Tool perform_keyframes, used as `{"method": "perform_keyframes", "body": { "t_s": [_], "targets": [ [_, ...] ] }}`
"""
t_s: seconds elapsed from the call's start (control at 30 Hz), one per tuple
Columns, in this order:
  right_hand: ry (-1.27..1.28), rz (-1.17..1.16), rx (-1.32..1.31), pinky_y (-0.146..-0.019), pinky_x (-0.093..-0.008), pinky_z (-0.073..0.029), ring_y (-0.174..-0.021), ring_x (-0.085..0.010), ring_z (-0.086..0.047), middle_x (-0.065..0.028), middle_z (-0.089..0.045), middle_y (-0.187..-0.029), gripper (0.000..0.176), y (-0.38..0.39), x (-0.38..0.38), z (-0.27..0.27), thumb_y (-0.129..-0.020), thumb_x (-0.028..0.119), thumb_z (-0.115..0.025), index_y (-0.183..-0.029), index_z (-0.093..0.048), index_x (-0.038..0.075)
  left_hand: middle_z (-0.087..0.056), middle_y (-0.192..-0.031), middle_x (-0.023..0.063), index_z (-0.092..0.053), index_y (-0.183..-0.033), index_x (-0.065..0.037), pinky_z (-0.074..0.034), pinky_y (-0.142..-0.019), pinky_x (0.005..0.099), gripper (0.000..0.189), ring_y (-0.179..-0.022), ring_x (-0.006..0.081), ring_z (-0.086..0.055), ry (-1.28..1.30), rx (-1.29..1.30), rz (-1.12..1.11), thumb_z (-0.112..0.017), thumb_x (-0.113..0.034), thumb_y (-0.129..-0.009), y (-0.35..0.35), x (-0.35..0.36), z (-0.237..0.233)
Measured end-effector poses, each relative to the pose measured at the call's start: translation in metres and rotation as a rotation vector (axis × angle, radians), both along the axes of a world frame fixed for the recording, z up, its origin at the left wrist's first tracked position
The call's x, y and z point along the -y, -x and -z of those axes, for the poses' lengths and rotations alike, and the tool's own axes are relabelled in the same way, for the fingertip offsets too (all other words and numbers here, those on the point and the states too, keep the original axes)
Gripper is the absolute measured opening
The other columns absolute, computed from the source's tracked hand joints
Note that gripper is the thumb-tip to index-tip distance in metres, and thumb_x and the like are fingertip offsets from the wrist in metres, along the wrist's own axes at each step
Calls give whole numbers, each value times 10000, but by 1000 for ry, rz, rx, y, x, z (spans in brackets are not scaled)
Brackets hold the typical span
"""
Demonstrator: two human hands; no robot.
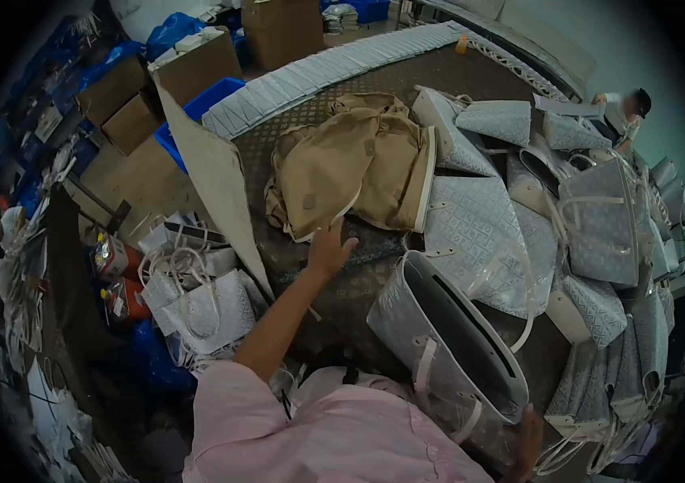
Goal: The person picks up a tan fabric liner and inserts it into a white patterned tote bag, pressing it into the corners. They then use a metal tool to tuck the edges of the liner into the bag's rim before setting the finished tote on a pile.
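Note:
My left hand reaches forward over the dark table with its fingers stretched and thumb apart. Its fingertips are at the light-trimmed near edge of a tan fabric bag, which lies slack and crumpled. At the lower right, my right hand is partly cut off by the shadowed border. Its visible fingers look straight and rest by the near end of a grey patterned tote bag. The tote stands tilted with its mouth gaping, showing a dark lining and pale handles. The right palm is hidden.
Patterned tote bags and flat panels crowd the right side. A long row of pale pieces lines the far edge. More totes sit low left, near cardboard boxes. Another person stands at far right.

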State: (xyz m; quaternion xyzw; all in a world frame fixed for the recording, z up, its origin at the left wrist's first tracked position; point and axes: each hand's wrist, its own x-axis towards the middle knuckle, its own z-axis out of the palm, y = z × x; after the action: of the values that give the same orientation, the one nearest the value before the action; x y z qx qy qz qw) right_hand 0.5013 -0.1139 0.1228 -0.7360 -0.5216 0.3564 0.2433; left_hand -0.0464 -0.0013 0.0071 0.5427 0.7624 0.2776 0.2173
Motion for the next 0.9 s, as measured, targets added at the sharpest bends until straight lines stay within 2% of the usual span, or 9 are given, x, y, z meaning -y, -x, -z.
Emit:
{"method": "perform_keyframes", "body": {
  "t_s": [0.03,0.17,0.23,0.33,0.47,0.6,0.73,0.83,0.9],
  "targets": [
    [-139,-26,187,-690,-310,-458,-713,-177,-559,-110,-569,-814,475,-10,-2,0,-934,415,-441,-947,-602,-32,-449,-1274,207,-348,-1342,-34,-328,-1001,413,711,-1243,312,-393,-142,-500,-188,-680,-333,-790,8,-2,1],
    [-99,-181,127,-714,-329,-453,-757,-201,-579,-127,-609,-824,458,53,-29,-63,-930,378,-466,-1006,-588,-57,-567,-1019,238,-404,-1289,-17,-415,-889,448,628,-1063,315,-541,-292,-1082,-165,-669,-294,-791,75,-27,29],
    [-259,-352,270,-726,-329,-458,-801,-206,-598,-140,-641,-884,426,47,-34,-54,-918,341,-493,-1052,-587,-53,-572,-888,233,-399,-1279,-10,-450,-775,479,660,-887,361,-582,319,-572,36,-693,-280,-753,100,-49,22],
    [-77,-361,285,-684,-340,-481,-707,-179,-582,-106,-589,-797,333,72,-43,-90,-807,231,-609,-1076,-590,37,-548,-877,245,-443,-1235,2,-448,-736,483,647,-825,368,-570,-192,-508,250,-713,-273,-716,152,-80,-27],
    [-190,-230,266,-694,-326,-481,-733,-200,-614,-113,-614,-806,301,111,-74,-101,-788,161,-619,-1055,-596,23,-589,-955,206,-510,-1161,24,-458,-787,425,592,-889,306,-592,-178,-146,100,-713,-249,-677,131,-90,-200],
    [-345,-600,116,-753,-315,-484,-864,-261,-644,-160,-652,-945,371,190,-120,-144,-775,116,-649,-1129,-580,35,-571,-1123,166,-475,-1229,17,-465,-838,399,692,-979,279,-580,-337,124,271,-736,-290,-667,142,-91,-222],
    [-648,-846,100,-882,-370,-463,-1046,-298,-582,-181,-580,-1157,656,279,-182,-156,-762,149,-695,-1338,-389,80,-600,-1070,133,-463,-1261,19,-481,-826,342,684,-928,220,-600,-392,475,468,-728,-187,-665,120,-70,-285],
    [-950,-970,245,-954,-430,-395,-1162,-416,-438,-215,-326,-1374,960,368,-243,-139,-711,235,-742,-1434,-120,124,-606,-1073,126,-481,-1246,15,-483,-829,353,662,-918,225,-606,-325,322,562,-721,-169,-657,98,-82,-314],
    [-1074,-905,60,-889,-417,-437,-1113,-395,-485,-216,-420,-1306,858,427,-283,-111,-691,169,-733,-1399,-249,128,-605,-1075,137,-488,-1239,17,-485,-831,365,658,-910,245,-611,-287,176,602,-720,-158,-649,75,-83,-327]
  ]
}}
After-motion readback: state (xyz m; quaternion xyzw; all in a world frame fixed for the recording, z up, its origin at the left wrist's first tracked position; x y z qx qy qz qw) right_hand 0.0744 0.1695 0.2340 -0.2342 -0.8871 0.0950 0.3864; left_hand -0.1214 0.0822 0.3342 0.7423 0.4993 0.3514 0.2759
